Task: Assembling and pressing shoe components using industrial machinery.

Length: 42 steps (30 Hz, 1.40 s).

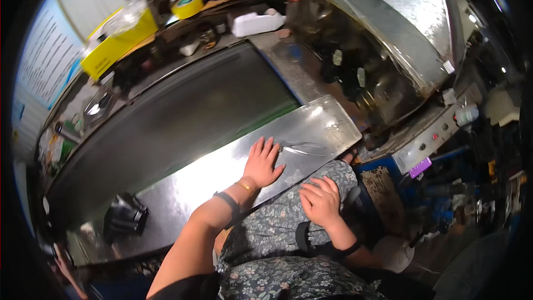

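My left hand (262,164) lies flat on a shiny metal ledge (189,189), fingers spread and holding nothing. Just right of its fingertips is a pair of metal tweezers (304,149) on the same ledge. My right hand (322,203) rests on the floral cloth (272,216) over my lap, fingers stretched out and slightly bent, with nothing visible in it. A crumpled-looking black object (126,215) sits at the left part of the ledge; its kind is unclear.
Beyond the ledge runs a wide dark belt (194,105). A yellow bin (119,41) and a tape roll (187,6) stand on the far shelf. To the right are a panel with buttons (427,141) and a purple block (420,168). Another person's arm (66,269) shows at lower left.
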Motion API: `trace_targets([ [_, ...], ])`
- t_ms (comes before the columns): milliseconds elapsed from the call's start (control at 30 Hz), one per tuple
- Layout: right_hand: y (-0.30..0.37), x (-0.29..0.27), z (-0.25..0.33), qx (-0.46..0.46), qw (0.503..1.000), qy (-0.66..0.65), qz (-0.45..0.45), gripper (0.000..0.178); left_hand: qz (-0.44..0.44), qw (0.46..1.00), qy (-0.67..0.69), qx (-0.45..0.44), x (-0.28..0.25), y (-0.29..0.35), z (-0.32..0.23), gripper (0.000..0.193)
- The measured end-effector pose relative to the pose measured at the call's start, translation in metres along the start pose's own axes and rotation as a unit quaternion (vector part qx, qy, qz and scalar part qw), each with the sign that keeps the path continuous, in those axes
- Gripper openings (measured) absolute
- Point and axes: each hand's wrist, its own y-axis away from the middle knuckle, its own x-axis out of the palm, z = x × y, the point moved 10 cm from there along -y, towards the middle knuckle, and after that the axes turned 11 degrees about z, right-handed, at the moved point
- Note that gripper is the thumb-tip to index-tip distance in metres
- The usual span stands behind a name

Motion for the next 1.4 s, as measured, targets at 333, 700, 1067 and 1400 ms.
trace_targets([
  [333,0.021,0.009,-0.002,-0.008,0.998,0.043,-0.044,0.016,-0.160,0.974,0.143,-0.067,-0.045,0.168,0.064,0.062],
  [700,0.013,0.020,0.006,-0.022,0.998,0.060,-0.030,0.017,-0.265,0.596,-0.013,-0.758,-0.222,0.644,0.296,0.066],
  [1067,0.013,0.027,0.001,0.023,0.995,0.102,0.000,0.020,-0.195,0.717,0.113,-0.659,-0.154,0.551,0.204,0.084],
  [1400,0.020,0.029,-0.008,0.023,0.995,0.101,-0.007,0.020,-0.220,0.700,0.115,-0.669,-0.135,0.554,0.206,0.077],
])
